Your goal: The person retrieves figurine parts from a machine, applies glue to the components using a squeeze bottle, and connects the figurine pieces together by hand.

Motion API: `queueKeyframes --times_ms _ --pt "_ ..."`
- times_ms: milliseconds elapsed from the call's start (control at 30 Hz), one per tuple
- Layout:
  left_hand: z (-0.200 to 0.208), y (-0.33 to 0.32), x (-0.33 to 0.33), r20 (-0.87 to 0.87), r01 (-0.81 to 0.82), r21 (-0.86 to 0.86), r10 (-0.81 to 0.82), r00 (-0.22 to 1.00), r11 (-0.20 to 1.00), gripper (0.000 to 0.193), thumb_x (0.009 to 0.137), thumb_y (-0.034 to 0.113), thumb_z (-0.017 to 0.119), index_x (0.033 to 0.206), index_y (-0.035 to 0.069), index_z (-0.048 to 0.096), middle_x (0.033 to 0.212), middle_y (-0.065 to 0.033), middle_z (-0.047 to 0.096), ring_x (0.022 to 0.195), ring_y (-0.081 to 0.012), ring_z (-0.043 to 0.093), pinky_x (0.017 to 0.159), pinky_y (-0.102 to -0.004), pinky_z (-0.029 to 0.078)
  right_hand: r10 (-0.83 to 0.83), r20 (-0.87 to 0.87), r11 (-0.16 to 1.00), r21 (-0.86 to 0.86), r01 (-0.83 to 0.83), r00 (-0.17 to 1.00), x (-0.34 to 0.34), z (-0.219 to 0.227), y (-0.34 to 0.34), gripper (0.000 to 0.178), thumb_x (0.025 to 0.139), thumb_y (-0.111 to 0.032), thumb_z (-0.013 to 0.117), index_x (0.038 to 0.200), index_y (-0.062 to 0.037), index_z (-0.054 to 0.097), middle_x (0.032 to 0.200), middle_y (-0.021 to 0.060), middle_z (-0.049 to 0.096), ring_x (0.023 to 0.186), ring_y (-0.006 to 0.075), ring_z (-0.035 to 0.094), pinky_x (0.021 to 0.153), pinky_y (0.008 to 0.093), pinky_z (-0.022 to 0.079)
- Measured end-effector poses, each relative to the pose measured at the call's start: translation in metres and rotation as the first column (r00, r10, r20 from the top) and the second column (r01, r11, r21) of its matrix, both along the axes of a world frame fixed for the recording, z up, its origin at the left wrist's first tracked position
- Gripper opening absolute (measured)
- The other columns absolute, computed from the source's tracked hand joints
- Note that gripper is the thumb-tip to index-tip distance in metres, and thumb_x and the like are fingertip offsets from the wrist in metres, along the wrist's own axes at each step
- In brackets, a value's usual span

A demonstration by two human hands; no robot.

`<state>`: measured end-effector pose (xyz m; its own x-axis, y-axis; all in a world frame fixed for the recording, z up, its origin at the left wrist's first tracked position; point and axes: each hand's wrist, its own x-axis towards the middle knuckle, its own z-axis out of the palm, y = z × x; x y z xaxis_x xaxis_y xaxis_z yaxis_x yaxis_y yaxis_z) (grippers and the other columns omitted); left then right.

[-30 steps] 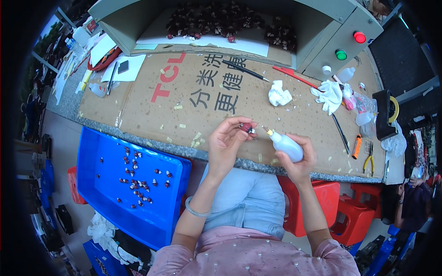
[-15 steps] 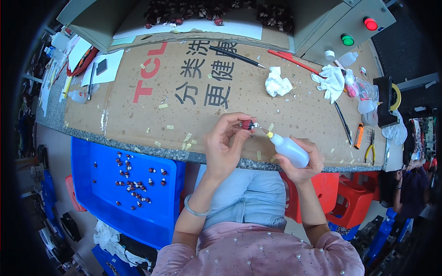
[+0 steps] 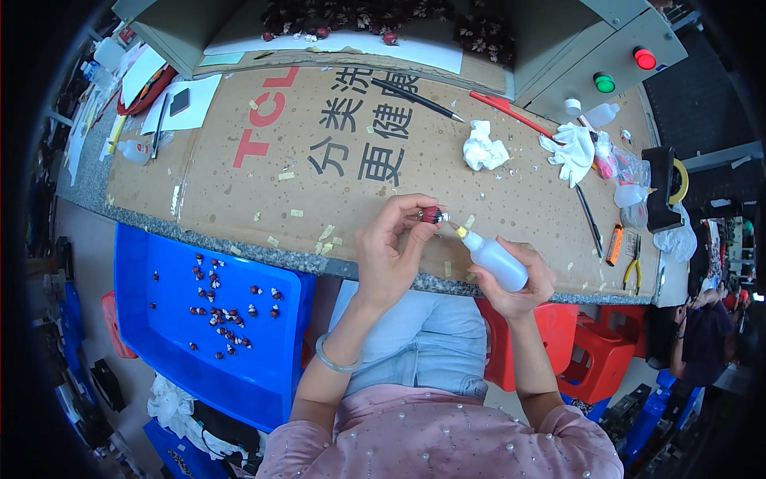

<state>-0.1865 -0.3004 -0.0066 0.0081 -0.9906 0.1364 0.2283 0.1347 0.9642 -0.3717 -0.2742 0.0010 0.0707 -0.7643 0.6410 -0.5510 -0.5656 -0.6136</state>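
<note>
Between the fingertips of my left hand [image 3: 391, 243] is a small dark red and black figurine [image 3: 431, 215] with a white end that points right. My right hand [image 3: 523, 279] is wrapped round a translucent white squeeze bottle [image 3: 496, 262] with a yellow collar and a thin nozzle. The bottle tilts up to the left, its nozzle tip close to the white end of the figurine; whether they touch I cannot tell. Both hands hover over the near edge of the cardboard-covered bench [image 3: 319, 211].
At lower left a blue tray [image 3: 167, 367] holds several similar pieces. More sit inside the grey metal box [image 3: 558, 80] at the back. Crumpled tissue [image 3: 484, 145], a black pen [image 3: 419, 100], an orange cutter [image 3: 614, 244], yellow-handled pliers [image 3: 633, 271] and a tape dispenser [image 3: 662, 188] lie around.
The whole view has shifted slightly. Both hands keep nearly the same pose, with the figurine and the squeeze bottle still held and the nozzle still near the figurine's white end.
</note>
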Motion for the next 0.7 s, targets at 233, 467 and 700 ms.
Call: queueKeyframes --times_ms 233,467,700 --pt "-0.0016 -0.0004 -0.0012 0.01 -0.018 -0.011 0.018 1.0 1.0 0.02 0.086 -0.001 0.059 0.105 -0.004 0.057 0.093 -0.0099 0.065 0.083 -0.0137 0.064 0.075 -0.0251 0.052 0.016 0.009 0.999 -0.043 -0.015 1.0 0.0014 0.0014 -0.0035 0.043 0.06 -0.012 0.085 0.093 0.0059 0.064 0.074 0.0157 0.066 0.064 0.022 0.066 0.056 0.0273 0.052" --pt "-0.0042 -0.0003 -0.001 0.023 -0.03 -0.01 0.03 0.999 1.0 0.02 0.085 -0.001 0.06 0.105 -0.004 0.059 0.091 -0.01 0.066 0.081 -0.0135 0.065 0.072 -0.0247 0.052 -0.001 -0.013 1.0 -0.009 0.001 1.0 0.001 0.0014 -0.001 0.044 0.06 -0.012 0.084 0.094 0.0065 0.063 0.077 0.0153 0.066 0.068 0.0222 0.066 0.06 0.0289 0.052" --pt "-0.0038 0.0 0.0006 0.048 -0.021 -0.008 0.022 0.999 1.0 0.02 0.085 -0.001 0.06 0.105 -0.004 0.059 0.091 -0.0099 0.066 0.08 -0.0137 0.065 0.071 -0.0249 0.052 0.018 -0.032 0.999 -0.042 -0.019 0.999 0.0009 0.0031 -0.0015 0.044 0.059 -0.012 0.084 0.093 0.0064 0.063 0.072 0.0148 0.066 0.064 0.0219 0.065 0.058 0.028 0.051"
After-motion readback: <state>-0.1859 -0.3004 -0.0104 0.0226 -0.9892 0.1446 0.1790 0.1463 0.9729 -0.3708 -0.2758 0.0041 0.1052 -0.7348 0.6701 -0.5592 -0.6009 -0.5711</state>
